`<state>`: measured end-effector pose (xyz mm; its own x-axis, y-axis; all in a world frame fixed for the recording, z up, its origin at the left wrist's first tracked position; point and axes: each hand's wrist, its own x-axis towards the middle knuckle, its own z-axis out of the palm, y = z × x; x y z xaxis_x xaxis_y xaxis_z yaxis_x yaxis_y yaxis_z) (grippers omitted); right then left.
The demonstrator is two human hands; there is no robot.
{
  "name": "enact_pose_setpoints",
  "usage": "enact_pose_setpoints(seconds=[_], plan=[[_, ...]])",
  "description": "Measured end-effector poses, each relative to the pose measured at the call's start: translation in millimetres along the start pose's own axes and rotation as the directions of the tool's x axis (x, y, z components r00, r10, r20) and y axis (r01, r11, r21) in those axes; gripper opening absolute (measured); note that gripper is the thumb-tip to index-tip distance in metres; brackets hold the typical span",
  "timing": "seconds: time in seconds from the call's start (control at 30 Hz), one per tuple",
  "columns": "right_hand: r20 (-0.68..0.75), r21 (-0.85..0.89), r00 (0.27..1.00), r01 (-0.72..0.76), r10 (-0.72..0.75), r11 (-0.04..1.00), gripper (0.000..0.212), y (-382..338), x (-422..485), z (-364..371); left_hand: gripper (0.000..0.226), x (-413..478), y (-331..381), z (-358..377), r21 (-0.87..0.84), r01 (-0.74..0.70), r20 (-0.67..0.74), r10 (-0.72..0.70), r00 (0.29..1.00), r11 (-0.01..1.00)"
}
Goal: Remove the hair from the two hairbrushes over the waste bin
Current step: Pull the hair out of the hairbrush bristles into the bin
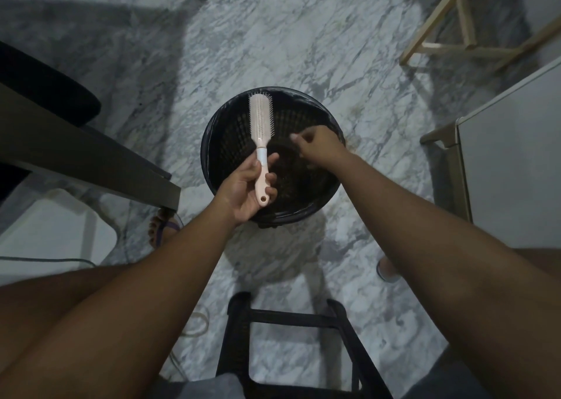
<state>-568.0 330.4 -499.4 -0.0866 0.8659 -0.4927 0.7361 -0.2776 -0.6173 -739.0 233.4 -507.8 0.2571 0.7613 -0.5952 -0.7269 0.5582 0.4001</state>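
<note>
A pale pink hairbrush (261, 122) is held upright over the black waste bin (212, 143), its bristled head pointing away from me. My left hand (246, 192) grips its handle near the hanging hole. My right hand (318, 145) hovers over the bin's right side, a little right of the brush and not touching it; its fingers are curled together, and whether they pinch any hair is too dark to tell. A brownish mass lies at the bin's bottom. Only one hairbrush is in view.
The bin stands on a grey marbled floor. A dark table (91, 155) and a black seat (45, 85) are at left, a white cabinet (510, 171) at right, a wooden frame (455, 43) at the back right, and a black stool (291, 338) is between my knees.
</note>
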Motion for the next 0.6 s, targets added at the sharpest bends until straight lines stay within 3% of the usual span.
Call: enact_pose_setpoints(seconds=[0.07,0.1,0.23,0.3,0.37,0.47,0.6], plan=[[0.050,0.290,0.995,0.070,-0.088,0.954,0.039,-14.1,-4.3,3.6,0.043,1.2,-2.7,2.2,0.042,0.009,0.000,-0.009,1.000,0.999],[0.051,0.290,0.989,0.116,-0.136,0.950,0.039,-19.3,-4.4,4.8,0.042,2.0,-4.0,3.2,0.066,0.014,0.002,-0.014,1.000,0.998],[-0.010,-0.092,0.974,0.223,-0.225,0.970,0.033,-30.2,5.6,-2.1,0.042,5.9,-8.8,3.5,0.139,0.040,-0.028,-0.037,0.999,0.989],[-0.022,-0.317,0.962,0.251,-0.271,0.915,0.035,-34.6,9.5,-4.1,0.043,6.1,-11.1,3.9,0.134,0.056,-0.039,-0.051,0.998,0.989],[-0.006,-0.430,0.952,0.273,-0.305,0.861,0.035,-39.5,7.3,-3.8,0.043,6.1,-13.1,5.2,0.109,0.057,-0.037,-0.053,0.998,0.992],[-0.047,-0.395,0.916,0.349,-0.398,0.850,0.032,-45.2,3.4,-5.7,0.045,7.3,-13.4,4.9,0.054,0.058,-0.040,-0.056,0.998,0.997],[-0.265,-0.147,0.882,0.362,-0.389,0.920,0.026,-56.9,3.6,-21.6,0.045,6.3,-13.2,-5.2,0.022,0.051,-0.092,-0.049,0.995,0.998]])
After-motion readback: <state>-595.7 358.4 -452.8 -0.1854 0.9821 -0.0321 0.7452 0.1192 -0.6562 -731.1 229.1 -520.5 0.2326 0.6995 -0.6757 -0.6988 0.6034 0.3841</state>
